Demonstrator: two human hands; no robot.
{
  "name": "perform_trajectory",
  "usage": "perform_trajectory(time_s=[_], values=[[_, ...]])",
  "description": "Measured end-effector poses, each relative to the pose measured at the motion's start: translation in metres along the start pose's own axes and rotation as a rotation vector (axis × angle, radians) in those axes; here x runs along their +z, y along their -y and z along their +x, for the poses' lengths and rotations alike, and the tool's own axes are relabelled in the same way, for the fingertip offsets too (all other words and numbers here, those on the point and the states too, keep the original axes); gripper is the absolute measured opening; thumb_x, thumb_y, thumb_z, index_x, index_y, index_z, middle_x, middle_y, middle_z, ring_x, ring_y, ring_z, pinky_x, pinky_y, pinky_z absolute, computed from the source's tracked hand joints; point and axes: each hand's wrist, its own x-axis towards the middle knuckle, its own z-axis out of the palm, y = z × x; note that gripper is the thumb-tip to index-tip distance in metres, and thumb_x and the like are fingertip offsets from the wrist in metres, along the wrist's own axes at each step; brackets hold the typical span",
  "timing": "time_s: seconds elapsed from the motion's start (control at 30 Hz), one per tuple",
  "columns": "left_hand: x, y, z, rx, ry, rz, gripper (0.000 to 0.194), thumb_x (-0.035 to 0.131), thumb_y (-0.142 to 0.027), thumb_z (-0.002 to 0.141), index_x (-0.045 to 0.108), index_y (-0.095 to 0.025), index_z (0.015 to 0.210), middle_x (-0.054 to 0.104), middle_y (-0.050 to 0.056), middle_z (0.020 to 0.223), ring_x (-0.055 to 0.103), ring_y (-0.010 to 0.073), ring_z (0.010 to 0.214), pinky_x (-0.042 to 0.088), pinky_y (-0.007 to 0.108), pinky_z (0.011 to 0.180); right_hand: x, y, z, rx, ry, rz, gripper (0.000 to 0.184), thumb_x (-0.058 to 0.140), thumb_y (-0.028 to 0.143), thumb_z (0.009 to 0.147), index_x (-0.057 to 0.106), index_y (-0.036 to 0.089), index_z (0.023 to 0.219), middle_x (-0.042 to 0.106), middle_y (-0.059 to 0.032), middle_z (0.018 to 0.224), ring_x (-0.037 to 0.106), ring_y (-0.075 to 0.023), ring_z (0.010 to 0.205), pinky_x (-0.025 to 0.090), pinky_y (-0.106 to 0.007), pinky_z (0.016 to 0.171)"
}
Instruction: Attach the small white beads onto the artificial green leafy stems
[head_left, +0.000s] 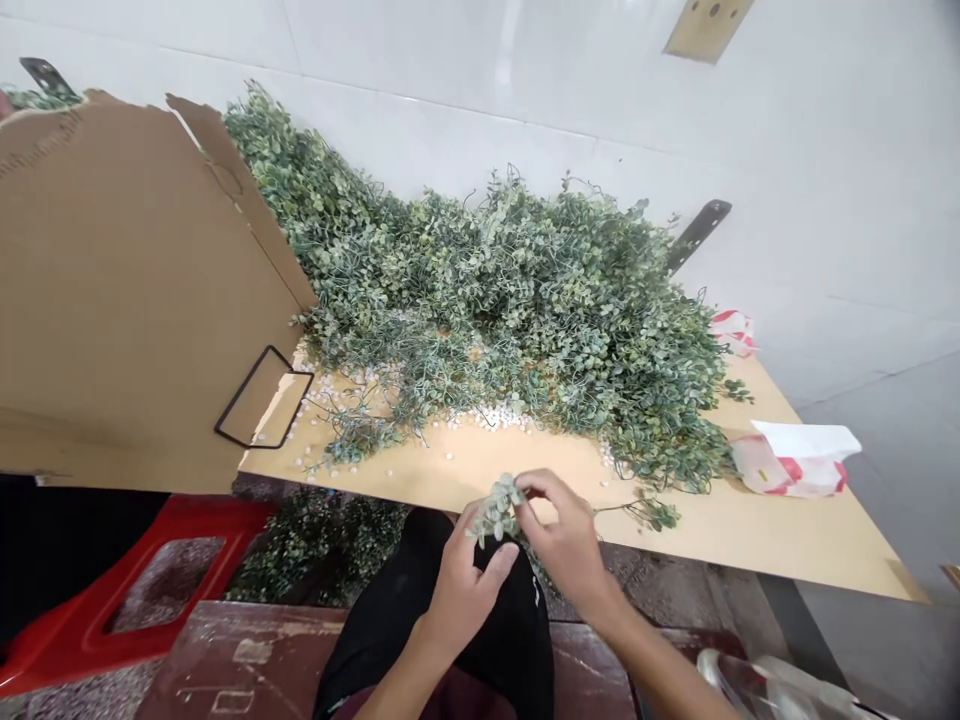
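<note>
A small sprig of artificial green leaves (pixel 496 510) sits between my hands, just over the front edge of a light wooden board (pixel 750 530). My left hand (pixel 465 590) grips its lower part, and the fingertips of my right hand (pixel 561 525) pinch it from the right. A long stem with leaves (pixel 645 513) lies on the board to the right of my right hand. Behind them, a large heap of the same leafy stems (pixel 510 310) covers the back of the board. Small white beads (pixel 495 418) are scattered along the heap's front.
A cardboard sheet (pixel 127 290) with a black wire frame (pixel 262 398) stands at the left. A red stool (pixel 127 590) and more greenery (pixel 315 545) are low at the left. Red-and-white bags (pixel 791 460) lie at the right, beside a white wall (pixel 840 140).
</note>
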Motion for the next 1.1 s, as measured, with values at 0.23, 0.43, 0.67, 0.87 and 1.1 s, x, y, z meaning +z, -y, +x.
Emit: perform_trajectory(time_s=[0.23,0.43,0.67,0.87,1.1], values=[[-0.011,0.030,-0.014,-0.198,-0.164,-0.080,0.030,0.060,-0.041,0.087,0.067,-0.014,0.100,0.072,0.011,0.098,0.068,0.0233,0.090,0.055,0.034,0.083,0.014,-0.040,-0.060,-0.163,0.076,-0.214,0.034,0.056,0.015,0.089,0.058,0.023,0.122,0.066,-0.0096,0.118,0.060,-0.0259,0.115,0.046,-0.048,0.103],[-0.047,0.048,-0.027,-0.263,-0.348,-0.047,0.035,0.064,-0.048,0.082,0.065,-0.014,0.074,0.070,0.007,0.071,0.069,0.0226,0.074,0.057,0.033,0.074,-0.024,-0.085,-0.093,-0.064,0.015,-0.391,0.041,0.053,0.018,0.091,0.054,0.028,0.131,0.061,-0.0102,0.129,0.050,-0.0324,0.128,0.040,-0.061,0.106],[-0.071,0.072,-0.038,-0.315,-0.345,-0.023,0.027,0.062,-0.041,0.084,0.065,-0.014,0.079,0.071,0.008,0.080,0.069,0.0227,0.082,0.055,0.034,0.079,-0.018,-0.092,-0.144,-0.028,0.187,-0.247,0.028,0.048,0.014,0.091,0.066,0.027,0.108,0.072,-0.0080,0.101,0.070,-0.0262,0.094,0.061,-0.043,0.084],[-0.067,0.083,-0.042,-0.349,-0.369,-0.021,0.030,0.062,-0.039,0.080,0.065,-0.015,0.098,0.068,0.010,0.102,0.065,0.0208,0.087,0.054,0.027,0.070,0.003,-0.082,-0.155,0.067,0.298,-0.195,0.027,0.046,0.018,0.093,0.066,0.027,0.108,0.072,-0.0058,0.102,0.071,-0.0233,0.094,0.060,-0.035,0.085],[-0.065,0.068,-0.027,-0.361,-0.156,-0.107,0.020,0.059,-0.034,0.084,0.061,-0.016,0.092,0.062,0.003,0.083,0.057,0.0144,0.068,0.049,0.024,0.063,-0.008,-0.076,-0.115,-0.084,0.249,-0.235,0.028,0.048,0.016,0.092,0.065,0.026,0.113,0.073,-0.0075,0.101,0.070,-0.0237,0.093,0.058,-0.038,0.085]])
